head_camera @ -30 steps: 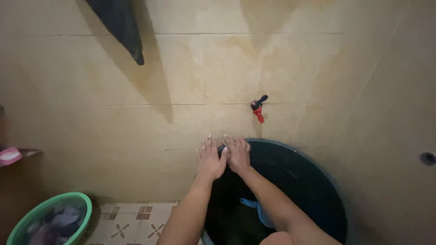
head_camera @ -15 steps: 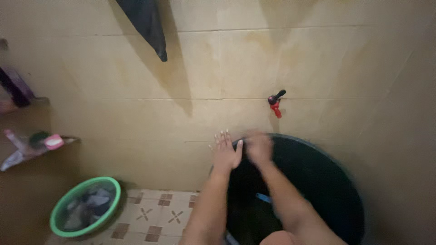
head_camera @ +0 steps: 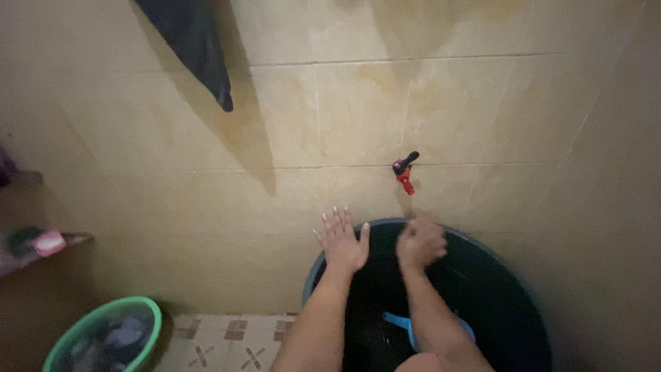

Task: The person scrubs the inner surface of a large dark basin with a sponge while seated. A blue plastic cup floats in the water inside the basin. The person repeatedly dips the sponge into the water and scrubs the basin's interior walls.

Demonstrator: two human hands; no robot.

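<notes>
Reaching over a dark round tub [head_camera: 513,289], a person holds both bare hands above its far rim, close to the tiled wall [head_camera: 330,124]; the left hand [head_camera: 342,242] is flat and spread, fingers fanned toward the wall, holding nothing; the right hand [head_camera: 420,244] is blurred and looks loosely curled, though whether it grips anything cannot be told; a small red-and-black tap [head_camera: 403,169] juts from the wall just above and slightly left of that right hand, apart from it, its spout pointing down toward the tub; the right hand is clearly the nearer of the two to the tap; a blue scoop [head_camera: 406,325] lies inside the tub between the forearms; a green basin [head_camera: 103,334] of wet clothes sits on the patterned floor, well apart to the left; a dark cloth [head_camera: 193,48] hangs high on the wall.
</notes>
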